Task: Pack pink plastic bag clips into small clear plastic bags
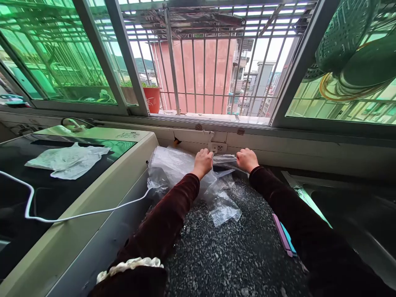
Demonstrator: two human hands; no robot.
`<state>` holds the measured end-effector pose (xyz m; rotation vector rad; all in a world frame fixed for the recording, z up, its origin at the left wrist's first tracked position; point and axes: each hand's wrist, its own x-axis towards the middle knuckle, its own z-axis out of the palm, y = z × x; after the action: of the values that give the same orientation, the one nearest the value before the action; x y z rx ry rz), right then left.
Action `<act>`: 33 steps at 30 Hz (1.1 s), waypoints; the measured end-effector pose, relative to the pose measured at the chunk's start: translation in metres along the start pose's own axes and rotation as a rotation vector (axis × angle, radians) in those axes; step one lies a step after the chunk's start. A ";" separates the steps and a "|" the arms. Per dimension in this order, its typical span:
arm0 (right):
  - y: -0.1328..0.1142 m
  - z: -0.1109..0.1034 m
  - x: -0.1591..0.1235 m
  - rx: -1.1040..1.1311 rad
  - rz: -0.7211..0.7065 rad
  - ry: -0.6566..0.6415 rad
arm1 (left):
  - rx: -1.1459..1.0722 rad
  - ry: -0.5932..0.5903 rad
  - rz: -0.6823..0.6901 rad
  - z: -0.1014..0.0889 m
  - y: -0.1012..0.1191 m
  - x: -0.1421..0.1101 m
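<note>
Both my hands grip clear plastic over the back of the counter, below the window. My left hand (203, 163) is closed on the crumpled clear plastic bag (173, 165), which spreads to the left against the washing machine. My right hand (247, 159) is a fist around the end of a clear strip that stretches across from the left hand. Whether the strip belongs to the same bag I cannot tell. A loose flap of plastic (227, 210) hangs down onto the speckled dark counter (229, 255).
To the left stands a washing machine (133, 161) with a thin white bag (71, 159) and a white cable (93, 213) on it. A wall socket (217, 147) is behind my hands. Pink and blue strips (283, 235) lie by the sink (355, 206) at right.
</note>
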<state>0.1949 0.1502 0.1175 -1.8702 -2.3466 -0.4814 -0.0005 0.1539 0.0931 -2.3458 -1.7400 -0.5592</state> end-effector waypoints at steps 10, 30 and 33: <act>0.036 -0.059 -0.083 -0.071 -0.203 0.432 | -0.255 -0.055 0.004 -0.007 0.039 -0.007; 0.015 -0.054 -0.266 0.156 -0.282 0.634 | -1.070 0.158 0.201 -0.039 0.082 -0.173; 0.000 -0.038 -0.283 0.225 -0.274 0.592 | -0.932 0.213 0.250 -0.046 0.072 -0.207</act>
<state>0.2580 -0.1250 0.0757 -1.1128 -2.1327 -0.6549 0.0073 -0.0678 0.0602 -2.8128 -1.1776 -1.7895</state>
